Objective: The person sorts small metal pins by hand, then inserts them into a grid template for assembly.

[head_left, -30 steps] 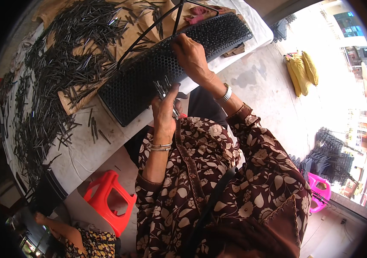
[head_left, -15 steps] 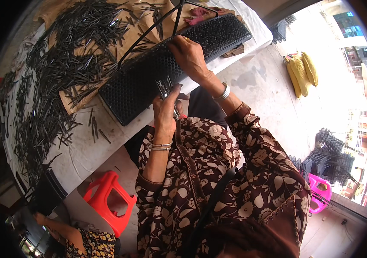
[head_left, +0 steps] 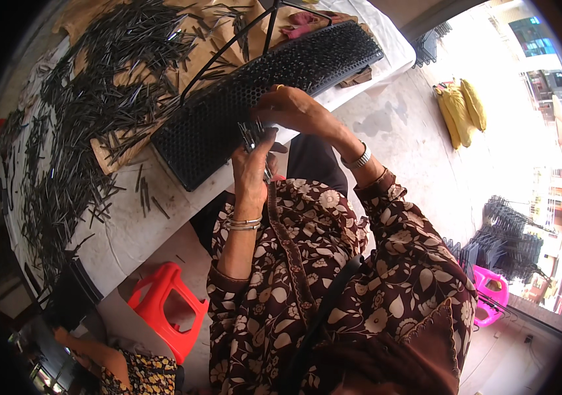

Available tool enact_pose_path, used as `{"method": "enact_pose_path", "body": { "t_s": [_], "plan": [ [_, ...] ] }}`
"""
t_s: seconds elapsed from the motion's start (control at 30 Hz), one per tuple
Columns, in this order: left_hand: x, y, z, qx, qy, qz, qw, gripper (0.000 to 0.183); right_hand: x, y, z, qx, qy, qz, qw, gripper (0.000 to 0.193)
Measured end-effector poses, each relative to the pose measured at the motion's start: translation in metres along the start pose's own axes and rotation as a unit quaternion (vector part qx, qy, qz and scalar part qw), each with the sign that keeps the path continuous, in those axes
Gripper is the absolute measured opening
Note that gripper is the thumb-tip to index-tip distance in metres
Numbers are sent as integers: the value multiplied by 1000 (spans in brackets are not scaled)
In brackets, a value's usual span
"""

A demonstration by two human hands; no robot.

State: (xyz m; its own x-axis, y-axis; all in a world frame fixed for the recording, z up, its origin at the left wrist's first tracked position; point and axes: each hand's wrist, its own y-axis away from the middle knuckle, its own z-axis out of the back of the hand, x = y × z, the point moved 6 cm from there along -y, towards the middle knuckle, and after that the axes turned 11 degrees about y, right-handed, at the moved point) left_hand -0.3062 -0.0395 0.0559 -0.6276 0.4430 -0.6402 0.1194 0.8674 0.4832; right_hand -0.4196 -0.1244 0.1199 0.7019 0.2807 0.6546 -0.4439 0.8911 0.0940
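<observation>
A bundle of thin dark metal strips [head_left: 249, 137] stands upright in my left hand [head_left: 249, 172], its fingers closed round it and the tips poking out above the thumb. My right hand [head_left: 294, 112] is just above and right of the bundle, fingers bent towards the strip tips; its fingertips are partly hidden, so what they pinch does not show. Behind both hands a long black honeycomb tray [head_left: 195, 141] lies slantwise along the table edge. Many cells in its far right part hold upright strips, while its near left part shows open holes.
A large heap of loose dark strips [head_left: 97, 105] covers the left of the white-covered table [head_left: 129, 227], partly on brown paper [head_left: 106, 158]. Thin black rods [head_left: 228, 51] rise behind the tray. Around stand a red stool [head_left: 169, 306], a pink stool [head_left: 491, 296], yellow sacks [head_left: 462, 115] and a person [head_left: 129, 372].
My right hand has come back from over the tray, down and nearer to me, beside the strip bundle. The left hand stays almost still with its strips.
</observation>
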Motion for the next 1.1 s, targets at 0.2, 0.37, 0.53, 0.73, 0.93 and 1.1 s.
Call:
{"method": "enact_pose_path", "body": {
  "t_s": [0.2, 0.37, 0.53, 0.73, 0.93, 1.1],
  "plan": [
    [3, 0, -9, 68, 17, 38, 997, 30, 15, 14, 9, 63, -4, 127, 990, 26],
    [9, -6, -1, 68, 22, 54, 996, 32, -4, 7, 9, 15, -137, 35, 990, 16],
    [10, -8, 2, 36, 13, 65, 997, 32, -12, -4, 27, -176, -74, -13, 982, 13],
    [14, -8, -6, 34, 92, 93, 991, 28, -12, -9, 27, -379, 51, 59, 922, 11],
    [20, -12, 2, 21, 151, 92, 984, 20, -19, -13, 14, -357, 59, 35, 932, 12],
    [21, -7, -3, -43, 202, 130, 970, 20, -24, -13, 13, -325, 71, 1, 943, 12]
  ]
}}
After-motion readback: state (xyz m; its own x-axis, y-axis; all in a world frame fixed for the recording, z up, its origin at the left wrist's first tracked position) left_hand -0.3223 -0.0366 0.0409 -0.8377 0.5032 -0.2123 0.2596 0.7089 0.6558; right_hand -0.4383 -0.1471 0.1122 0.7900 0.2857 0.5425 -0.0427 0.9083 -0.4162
